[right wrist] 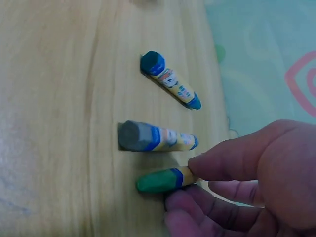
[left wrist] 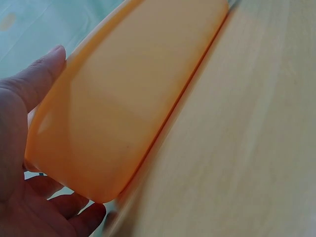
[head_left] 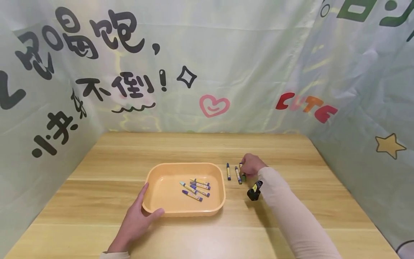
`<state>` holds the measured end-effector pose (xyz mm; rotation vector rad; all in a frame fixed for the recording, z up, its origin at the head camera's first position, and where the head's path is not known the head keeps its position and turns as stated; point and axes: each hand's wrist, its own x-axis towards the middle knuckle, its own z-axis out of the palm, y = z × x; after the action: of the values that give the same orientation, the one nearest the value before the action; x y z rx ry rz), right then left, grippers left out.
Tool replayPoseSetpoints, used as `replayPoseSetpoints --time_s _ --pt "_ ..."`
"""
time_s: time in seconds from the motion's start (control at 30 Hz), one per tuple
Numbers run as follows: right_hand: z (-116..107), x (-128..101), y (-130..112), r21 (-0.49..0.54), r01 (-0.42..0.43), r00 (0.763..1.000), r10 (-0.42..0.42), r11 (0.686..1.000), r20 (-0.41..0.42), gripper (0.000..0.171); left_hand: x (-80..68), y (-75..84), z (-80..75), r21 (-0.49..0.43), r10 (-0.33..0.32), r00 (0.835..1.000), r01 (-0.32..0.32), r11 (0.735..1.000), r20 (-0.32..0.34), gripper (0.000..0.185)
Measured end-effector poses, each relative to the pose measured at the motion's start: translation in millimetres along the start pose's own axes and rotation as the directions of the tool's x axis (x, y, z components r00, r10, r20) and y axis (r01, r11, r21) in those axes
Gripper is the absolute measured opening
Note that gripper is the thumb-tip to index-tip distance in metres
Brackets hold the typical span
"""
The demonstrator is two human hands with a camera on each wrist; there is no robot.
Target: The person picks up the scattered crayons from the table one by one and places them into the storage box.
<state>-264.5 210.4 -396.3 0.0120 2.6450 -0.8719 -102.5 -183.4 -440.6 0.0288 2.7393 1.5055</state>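
Note:
My left hand [head_left: 137, 216] grips the near left corner of an orange plastic tray [head_left: 165, 194]. In the left wrist view, the thumb [left wrist: 47, 69] lies along the tray's rim and the other fingers curl around its end. Right of the tray, my right hand [head_left: 253, 165] pinches a green crayon [right wrist: 158, 181] by its yellow wrapper, between thumb and fingers, low over the table. Close beside it lies a grey crayon [right wrist: 136, 136]. Farther over is a dark teal crayon [right wrist: 173, 81] with a similar wrapper.
Several wrapped crayons [head_left: 192, 195] lie in the right half of the tray, some crossing each other. The wooden table [head_left: 207, 237] ends at a printed cloth [head_left: 207, 68] behind and at both sides. A black camera [head_left: 254, 190] is worn on the right wrist.

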Motion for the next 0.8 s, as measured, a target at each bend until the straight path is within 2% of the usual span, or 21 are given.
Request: replayPoseSetpoints --time_s 0.07,0.17,0.27,0.37,0.6,0.8 --pt "-1.2 -0.9 -0.5 0.034 0.002 1.000 -0.002 0.999 0.000 0.037 -0.2 -0.5 0.8 -0.002 -0.003 1.000 0.003 1.000 0.002 0.103" --pt "-3.6 -0.1 -1.6 0.143 0.011 1.000 -0.014 0.990 0.022 0.041 0.8 -0.8 1.3 -0.003 0.001 1.000 -0.001 1.000 0.005 0.103" --pt "-5.6 0.0 -6.7 0.283 0.014 0.997 -0.035 0.959 0.069 0.043 0.9 -0.6 0.9 -0.001 0.004 1.000 -0.004 1.000 0.006 0.102" --pt "-8.1 -2.1 -16.9 0.365 0.031 0.990 -0.078 0.931 0.117 0.041 0.7 -0.2 0.2 -0.001 -0.001 1.000 0.001 1.000 0.007 0.102" --pt "-8.6 -6.2 -43.0 0.418 0.092 0.962 -0.189 0.904 0.198 0.042 1.4 -0.6 1.0 -0.023 0.007 1.000 -0.007 1.000 0.008 0.101" --pt "-1.5 -4.8 -60.9 0.476 0.106 0.935 -0.250 0.873 0.251 0.045 1.0 -0.1 -0.2 -0.017 -0.001 1.000 0.002 1.000 0.014 0.101"
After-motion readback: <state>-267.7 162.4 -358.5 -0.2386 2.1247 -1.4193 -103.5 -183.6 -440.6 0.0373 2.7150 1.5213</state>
